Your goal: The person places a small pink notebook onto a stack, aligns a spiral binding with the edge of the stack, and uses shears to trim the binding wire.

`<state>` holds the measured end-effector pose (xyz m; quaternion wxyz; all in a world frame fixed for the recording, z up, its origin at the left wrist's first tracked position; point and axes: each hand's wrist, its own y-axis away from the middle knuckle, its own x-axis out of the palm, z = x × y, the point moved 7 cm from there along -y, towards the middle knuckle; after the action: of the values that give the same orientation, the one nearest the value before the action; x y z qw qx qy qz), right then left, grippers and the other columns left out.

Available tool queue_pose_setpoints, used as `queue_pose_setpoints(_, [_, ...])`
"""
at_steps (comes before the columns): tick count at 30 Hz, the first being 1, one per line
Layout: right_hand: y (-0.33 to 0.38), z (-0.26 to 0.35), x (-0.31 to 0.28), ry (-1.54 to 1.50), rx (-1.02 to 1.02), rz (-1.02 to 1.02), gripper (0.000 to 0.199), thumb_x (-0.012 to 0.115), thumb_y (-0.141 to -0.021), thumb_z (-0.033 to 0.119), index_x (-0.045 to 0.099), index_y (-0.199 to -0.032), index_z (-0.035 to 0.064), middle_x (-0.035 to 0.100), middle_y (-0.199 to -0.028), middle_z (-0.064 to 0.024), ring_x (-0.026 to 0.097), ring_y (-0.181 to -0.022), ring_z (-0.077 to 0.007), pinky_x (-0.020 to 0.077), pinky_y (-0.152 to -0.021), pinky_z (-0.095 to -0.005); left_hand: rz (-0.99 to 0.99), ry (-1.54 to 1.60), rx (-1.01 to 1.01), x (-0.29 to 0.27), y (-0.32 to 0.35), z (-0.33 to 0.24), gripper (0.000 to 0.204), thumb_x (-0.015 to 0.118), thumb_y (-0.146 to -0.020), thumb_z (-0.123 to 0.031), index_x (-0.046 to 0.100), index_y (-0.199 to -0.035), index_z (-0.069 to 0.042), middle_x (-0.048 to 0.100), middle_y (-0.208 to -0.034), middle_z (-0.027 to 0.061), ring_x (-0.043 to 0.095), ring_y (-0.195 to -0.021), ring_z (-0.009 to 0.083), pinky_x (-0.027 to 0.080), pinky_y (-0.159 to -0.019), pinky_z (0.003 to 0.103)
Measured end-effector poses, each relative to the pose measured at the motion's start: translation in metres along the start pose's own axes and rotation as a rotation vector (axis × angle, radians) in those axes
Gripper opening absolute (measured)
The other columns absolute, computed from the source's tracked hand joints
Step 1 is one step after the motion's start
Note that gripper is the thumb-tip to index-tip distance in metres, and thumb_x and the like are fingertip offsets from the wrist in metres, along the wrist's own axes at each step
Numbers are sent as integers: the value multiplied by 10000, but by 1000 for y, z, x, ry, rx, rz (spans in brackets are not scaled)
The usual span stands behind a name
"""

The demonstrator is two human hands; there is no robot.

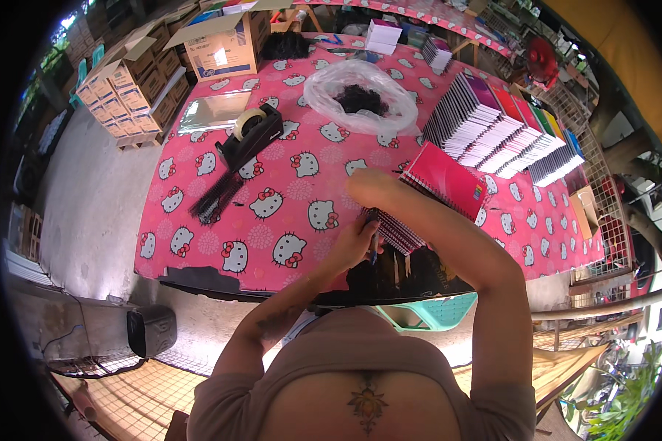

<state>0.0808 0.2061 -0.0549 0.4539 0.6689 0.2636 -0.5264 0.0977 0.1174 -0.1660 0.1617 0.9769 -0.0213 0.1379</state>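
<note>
My left hand [357, 242] is closed at the near end of a small stack of spiral-bound notebooks [399, 234], by the table's front edge. A slim dark object shows at its fingers; its kind is too small to tell. My right hand [371, 188] reaches across from the right, above the far end of the same stack. The wrist is bent and the fingers are hidden beneath it. Partly behind my right forearm lies a pink-covered spiral notebook [452, 180] on top of others, its black coil facing left.
A black tape dispenser [261, 132] stands left of centre, with a bundle of black coils [217, 198] nearby. A clear plastic bag [324, 92] holds more dark coils. Tall notebook stacks [463, 121] fill the right side. An open cardboard box [224, 51] stands at the far left.
</note>
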Motion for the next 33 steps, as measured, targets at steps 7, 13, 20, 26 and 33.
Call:
queue_pose_setpoints(7, [-1,-6,6,14,60,-41,137,670,-756,42,727,-869,-11,711,-867,-224,716,-843,-375,585,-700,-453,66,-46,18,2,8,-4,262,460,-1039,-270,529,-1082,-20,664,-851,95,702,-675,197,528,-497,311])
queue_pose_setpoints(13, [-6,1,8,-28,25,-45,134,675,-750,39,728,-864,-9,712,-869,-230,716,-839,-377,584,-707,-455,68,-55,-52,-7,3,13,354,445,-1044,-284,492,-1247,2,677,-977,131,727,-818,238,592,-560,338])
queue_pose_setpoints(20, [-5,-4,14,-4,25,-28,132,685,-743,45,725,-857,-9,712,-857,-225,717,-820,-372,582,-693,-453,16,-25,-25,-3,-1,9,323,457,-1035,-288,522,-1163,1,683,-910,118,716,-738,224,566,-533,333])
queue_pose_setpoints(26, [-4,-6,16,-2,31,-47,139,691,-740,55,723,-860,-6,712,-856,-222,718,-808,-371,582,-685,-449,48,-72,30,2,1,1,270,467,-1032,-269,537,-1115,-22,660,-832,101,700,-666,210,555,-513,339])
queue_pose_setpoints(33, [-11,1,15,-6,13,-59,144,692,-750,57,722,-877,-3,711,-872,-221,713,-851,-369,580,-719,-452,19,-5,-53,-3,5,16,296,474,-1028,-295,552,-1117,-23,669,-852,100,712,-691,208,561,-515,330])
